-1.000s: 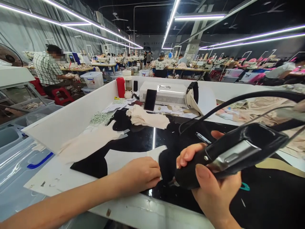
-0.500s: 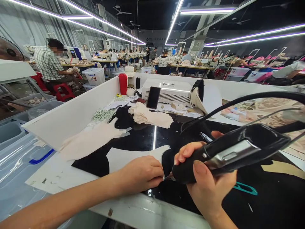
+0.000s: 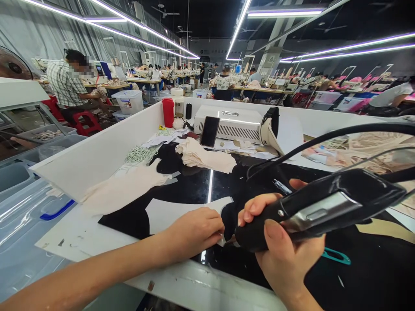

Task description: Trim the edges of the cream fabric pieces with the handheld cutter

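Note:
My right hand (image 3: 288, 242) is wrapped round a thick black hand-held tool (image 3: 350, 207) with a silver strip along its side and a cable at its rear. Its narrow tip points left, down at the edge of a white cut piece (image 3: 175, 214). With its fingers pinched together, my left hand (image 3: 194, 231) holds that piece's right end, close by the tip. Those fingertips are partly hidden, and I cannot tell whether tip and piece touch. The piece lies on the black worktop (image 3: 129, 224).
Pale fabric pieces (image 3: 204, 159) and another pale stack (image 3: 126, 188) lie behind. Beyond are a phone (image 3: 210, 131), a white vented box (image 3: 230, 123) and a red cup (image 3: 167, 112). Right of my hand lie a teal tool (image 3: 337, 255) and a beige piece (image 3: 385, 230). Black cable (image 3: 324, 140) arches overhead.
Both hands keep their grips. My left fingers have risen slightly at the white piece's end, and the black tool has shifted a little to the right. The view has moved slightly.

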Available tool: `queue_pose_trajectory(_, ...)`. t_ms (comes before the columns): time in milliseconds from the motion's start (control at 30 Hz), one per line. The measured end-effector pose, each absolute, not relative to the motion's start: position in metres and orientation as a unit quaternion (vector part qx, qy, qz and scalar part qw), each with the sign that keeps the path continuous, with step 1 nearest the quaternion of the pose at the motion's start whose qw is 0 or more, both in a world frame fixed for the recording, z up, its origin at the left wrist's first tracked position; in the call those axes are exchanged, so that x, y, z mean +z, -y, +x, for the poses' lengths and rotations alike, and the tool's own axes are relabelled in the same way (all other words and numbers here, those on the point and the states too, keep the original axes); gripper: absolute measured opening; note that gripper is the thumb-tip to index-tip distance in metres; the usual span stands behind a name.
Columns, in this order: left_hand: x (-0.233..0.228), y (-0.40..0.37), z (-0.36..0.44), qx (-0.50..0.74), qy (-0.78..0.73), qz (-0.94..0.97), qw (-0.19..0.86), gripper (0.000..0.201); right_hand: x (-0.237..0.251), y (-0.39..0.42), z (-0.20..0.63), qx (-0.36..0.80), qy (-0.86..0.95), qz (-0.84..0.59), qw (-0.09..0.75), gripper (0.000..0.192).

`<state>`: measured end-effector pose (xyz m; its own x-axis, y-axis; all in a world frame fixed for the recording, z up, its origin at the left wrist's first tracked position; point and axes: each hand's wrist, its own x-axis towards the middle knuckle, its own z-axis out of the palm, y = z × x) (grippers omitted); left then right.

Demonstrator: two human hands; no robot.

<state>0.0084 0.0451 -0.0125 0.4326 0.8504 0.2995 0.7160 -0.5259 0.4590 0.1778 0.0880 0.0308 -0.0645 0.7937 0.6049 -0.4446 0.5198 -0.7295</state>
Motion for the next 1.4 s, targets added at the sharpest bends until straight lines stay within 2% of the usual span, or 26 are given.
queue_pose_trajectory(400, -0.016, -0.043, -0.001, 0.219, -0.418, 0.879, 0.067, 0.008, 0.034, -0.086, 0.177, 0.463, 0.558, -0.157, 0.670, 0.057)
queue_pose_trajectory(600, -0.011, -0.040, -0.012, 0.227, -0.350, 0.907, 0.049, 0.017, 0.033, -0.087, 0.178, 0.475, 0.556, -0.143, 0.667, 0.056)
queue_pose_trajectory(1400, -0.018, -0.040, -0.016, 0.205, -0.318, 0.925, -0.040, 0.023, 0.037, -0.084, 0.178, 0.460, 0.560, -0.169, 0.668, 0.052)
